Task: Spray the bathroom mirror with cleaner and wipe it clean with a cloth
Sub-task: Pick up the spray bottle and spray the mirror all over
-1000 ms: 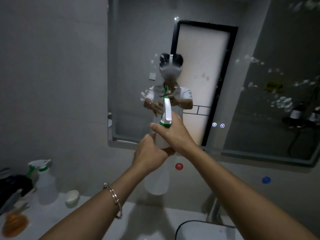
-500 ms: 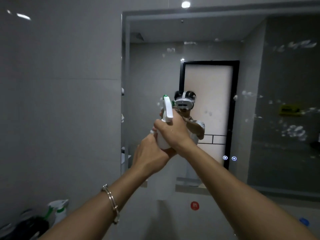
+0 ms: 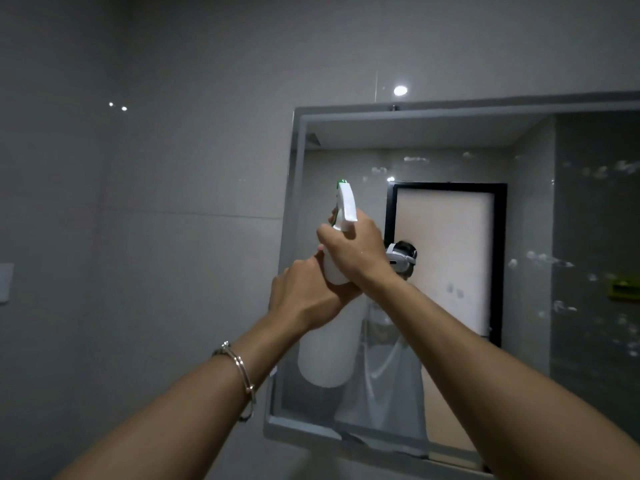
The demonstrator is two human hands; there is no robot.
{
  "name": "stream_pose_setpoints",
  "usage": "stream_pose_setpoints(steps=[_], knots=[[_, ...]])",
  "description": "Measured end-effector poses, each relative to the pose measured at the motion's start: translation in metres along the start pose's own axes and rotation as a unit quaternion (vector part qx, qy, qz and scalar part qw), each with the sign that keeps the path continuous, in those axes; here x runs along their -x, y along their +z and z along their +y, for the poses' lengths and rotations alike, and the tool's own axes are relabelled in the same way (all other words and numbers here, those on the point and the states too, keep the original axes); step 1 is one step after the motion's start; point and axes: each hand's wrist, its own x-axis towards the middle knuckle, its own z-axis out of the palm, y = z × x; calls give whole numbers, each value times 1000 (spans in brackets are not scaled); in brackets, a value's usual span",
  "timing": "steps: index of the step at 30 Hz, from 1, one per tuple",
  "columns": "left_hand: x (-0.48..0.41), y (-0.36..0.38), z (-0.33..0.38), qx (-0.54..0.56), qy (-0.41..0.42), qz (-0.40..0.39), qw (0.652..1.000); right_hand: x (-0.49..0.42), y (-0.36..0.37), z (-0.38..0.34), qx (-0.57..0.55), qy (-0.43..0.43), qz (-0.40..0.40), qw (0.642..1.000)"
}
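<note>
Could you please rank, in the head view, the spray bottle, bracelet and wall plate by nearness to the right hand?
1. spray bottle, in the right hand's grip.
2. bracelet, on the left wrist.
3. wall plate, far left edge.

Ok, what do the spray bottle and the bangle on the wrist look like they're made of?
Spray bottle: probably plastic. The body is milky, translucent and matte, and the trigger head is opaque glossy white with a green tip.
Bangle on the left wrist: likely polished silver-toned metal, judging by its bright glints. Which metal can't be told.
</note>
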Motion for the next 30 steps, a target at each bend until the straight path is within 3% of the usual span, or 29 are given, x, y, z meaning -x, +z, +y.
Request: stream_pose_setpoints(steps=[5,21,30], knots=[[-14,-16,5,-59,34,12,998,-11,-4,-17,42,-26,2,999],[-7,-13,10,-66,38,21,997,-10,-8,-19,134,-4,6,991],[-6,-16,4,-98,49,27,994,-5,-2,-19,69,15,-22,997]])
